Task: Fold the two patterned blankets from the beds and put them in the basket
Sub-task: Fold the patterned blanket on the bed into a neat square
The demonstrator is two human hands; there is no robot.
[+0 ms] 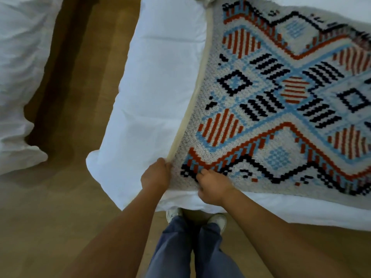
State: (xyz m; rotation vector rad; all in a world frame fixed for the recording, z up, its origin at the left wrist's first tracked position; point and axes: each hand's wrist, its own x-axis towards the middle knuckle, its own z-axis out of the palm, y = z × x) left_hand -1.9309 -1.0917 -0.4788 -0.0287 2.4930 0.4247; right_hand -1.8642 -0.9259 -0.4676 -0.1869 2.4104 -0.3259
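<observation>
A knitted patterned blanket [281, 101] with red, light-blue and black diamonds on a pale ground lies spread flat over a white bed [156, 93]. Its near-left corner is right in front of me. My left hand [155, 174] pinches the cream-edged corner of the blanket. My right hand [212, 186] grips the blanket's near edge just to the right, fingers curled into the knit. The blanket's right part runs out of the picture. No basket and no second blanket are in view.
A second bed with white bedding [18, 87] stands at the left, across a strip of wooden floor [76, 97]. My legs in blue trousers [188, 247] and white shoes stand against the near edge of the bed.
</observation>
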